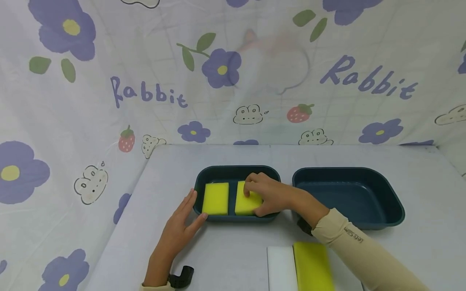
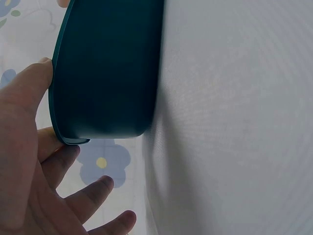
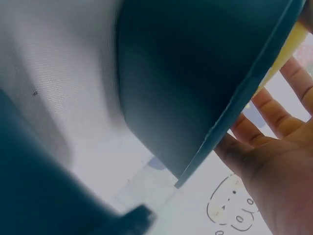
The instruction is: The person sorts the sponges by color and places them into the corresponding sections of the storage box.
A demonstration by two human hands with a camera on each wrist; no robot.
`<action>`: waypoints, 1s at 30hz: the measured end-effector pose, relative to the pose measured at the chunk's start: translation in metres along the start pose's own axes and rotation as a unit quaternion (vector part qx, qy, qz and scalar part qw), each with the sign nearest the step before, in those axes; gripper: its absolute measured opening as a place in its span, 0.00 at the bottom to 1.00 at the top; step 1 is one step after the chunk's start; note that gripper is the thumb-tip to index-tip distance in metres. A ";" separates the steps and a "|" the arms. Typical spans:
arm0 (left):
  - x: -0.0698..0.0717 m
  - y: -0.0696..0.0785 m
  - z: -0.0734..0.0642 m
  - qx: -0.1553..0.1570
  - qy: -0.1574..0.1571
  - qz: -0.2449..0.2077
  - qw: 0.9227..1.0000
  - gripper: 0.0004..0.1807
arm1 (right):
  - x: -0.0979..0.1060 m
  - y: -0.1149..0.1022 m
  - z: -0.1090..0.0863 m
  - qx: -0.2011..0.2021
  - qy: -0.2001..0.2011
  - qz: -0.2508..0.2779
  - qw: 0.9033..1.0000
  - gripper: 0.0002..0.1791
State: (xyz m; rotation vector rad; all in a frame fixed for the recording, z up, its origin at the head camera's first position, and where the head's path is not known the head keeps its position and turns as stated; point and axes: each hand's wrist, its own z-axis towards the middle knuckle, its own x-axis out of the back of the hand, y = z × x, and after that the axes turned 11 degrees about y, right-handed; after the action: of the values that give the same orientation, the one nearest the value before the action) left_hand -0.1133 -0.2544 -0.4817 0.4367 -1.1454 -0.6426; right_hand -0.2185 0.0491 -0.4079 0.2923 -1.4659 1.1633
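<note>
Two yellow sponge-like blocks lie side by side in a dark teal plastic tub [image 1: 233,218]. The left block [image 1: 215,198] lies flat on the tub's floor. Over the right block [image 1: 242,205] my right hand [image 1: 268,193] reaches in from the right, fingers curled and gripping it between fingers and thumb. My left hand [image 1: 176,232] rests against the tub's left end, thumb at the near rim and fingers along the side. In the left wrist view, the thumb and index finger touch the tub's rim [image 2: 56,54] while the other fingers are spread. A yellow edge [image 3: 288,46] shows past the rim in the right wrist view.
A larger dark teal tub [image 1: 349,198] stands to the right, partly behind my right forearm. Nearer me lie a white slab [image 1: 281,266] and a yellow slab [image 1: 314,266], side by side. A patterned cloth [image 1: 269,93] hangs behind the white table [image 1: 225,250].
</note>
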 end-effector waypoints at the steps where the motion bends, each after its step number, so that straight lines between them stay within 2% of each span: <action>1: 0.000 0.000 0.000 -0.001 0.000 0.000 1.000 0.42 | -0.001 0.000 0.001 0.000 0.000 -0.002 1.000 0.17; 10: 0.003 0.000 0.001 0.001 -0.002 0.002 1.000 0.43 | -0.007 -0.001 0.007 -0.026 -0.014 -0.012 0.999 0.17; 15: 0.003 0.000 0.000 0.002 -0.005 0.001 1.000 0.43 | -0.016 0.000 0.008 -0.018 -0.021 -0.026 0.999 0.16; 21: 0.002 -0.001 -0.001 -0.006 0.002 -0.002 1.000 0.43 | -0.021 -0.001 0.009 -0.001 -0.010 -0.040 0.999 0.16; 30: 0.001 -0.002 0.000 -0.008 0.003 -0.002 1.000 0.43 | -0.031 0.002 0.012 0.001 -0.006 -0.055 0.998 0.18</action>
State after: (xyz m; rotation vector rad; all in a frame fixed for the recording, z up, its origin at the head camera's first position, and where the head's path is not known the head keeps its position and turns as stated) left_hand -0.1134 -0.2565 -0.4826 0.4265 -1.1322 -0.6530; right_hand -0.2187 0.0276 -0.4339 0.3756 -1.4410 1.0762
